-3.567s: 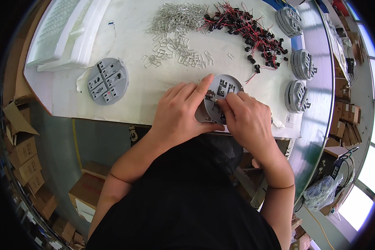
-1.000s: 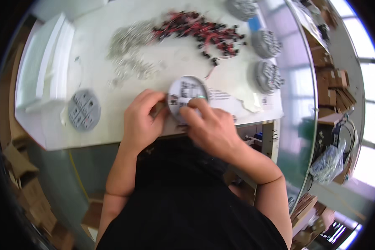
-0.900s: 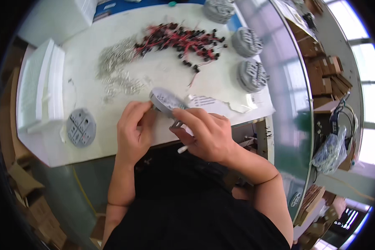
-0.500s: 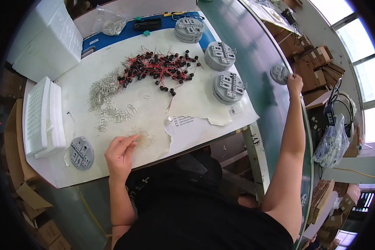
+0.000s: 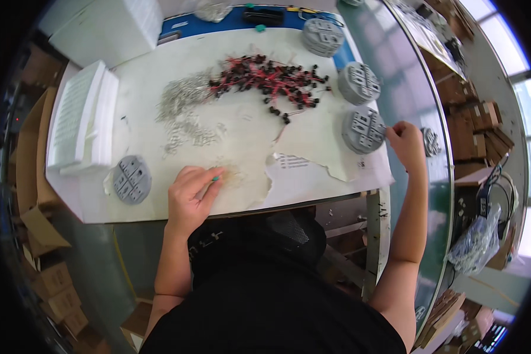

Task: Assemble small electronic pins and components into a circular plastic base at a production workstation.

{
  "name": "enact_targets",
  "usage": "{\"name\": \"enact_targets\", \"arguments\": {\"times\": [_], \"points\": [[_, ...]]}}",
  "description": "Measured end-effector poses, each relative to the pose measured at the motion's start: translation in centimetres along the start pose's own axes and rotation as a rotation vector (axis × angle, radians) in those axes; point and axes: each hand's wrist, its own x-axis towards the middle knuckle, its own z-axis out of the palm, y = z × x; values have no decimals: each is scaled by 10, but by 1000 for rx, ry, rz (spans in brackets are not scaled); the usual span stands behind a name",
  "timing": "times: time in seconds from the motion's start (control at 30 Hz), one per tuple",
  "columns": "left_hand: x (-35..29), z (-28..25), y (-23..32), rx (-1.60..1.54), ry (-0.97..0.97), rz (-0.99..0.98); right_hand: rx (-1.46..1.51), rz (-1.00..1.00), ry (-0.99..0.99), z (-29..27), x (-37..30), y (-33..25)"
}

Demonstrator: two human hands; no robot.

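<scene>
My left hand (image 5: 190,197) hovers over the near edge of the table, thumb and forefinger pinched on a small green piece (image 5: 216,178) whose kind is too small to tell. At the right, my right hand (image 5: 407,144) has its fingertips closed on the rim of the top grey round disc (image 5: 364,130) of the nearest stack. Black buzzer-like parts with red wires (image 5: 265,79) lie in a heap mid-table. Beside them spreads a pile of small silvery bent wire pieces (image 5: 186,106). A single grey disc with slotted blocks (image 5: 132,180) rests at the left.
Two more grey disc stacks (image 5: 360,82) stand along the table's right side. Beyond them runs a green conveyor (image 5: 404,65) carrying another grey disc (image 5: 430,141). White foam trays (image 5: 79,118) occupy the left edge. Torn paper (image 5: 304,168) lies near the front.
My right hand has come back from the disc on the conveyor to the nearest stack on the table. My left hand keeps its pinch. The whole view has shifted.
</scene>
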Motion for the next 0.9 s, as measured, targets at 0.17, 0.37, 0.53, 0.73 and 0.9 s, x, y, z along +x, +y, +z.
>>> {"name": "enact_targets", "arguments": {"times": [0.17,0.37,0.53,0.73,0.9], "points": [[-10,-11,4,-28,132,23,154,33,74,-18,-34,-61],[-1,-16,22,-80,-11,-18,262,-279,-341,61,-102,-197],[-4,-12,7,22,-160,-48,117,-529,-404,97,-58,-217],[-5,-11,7,3,-116,-81,-92,-903,-464,112,26,-262],[-7,-10,6,-5,-102,-86,-243,-1028,-535,115,43,-267]]}}
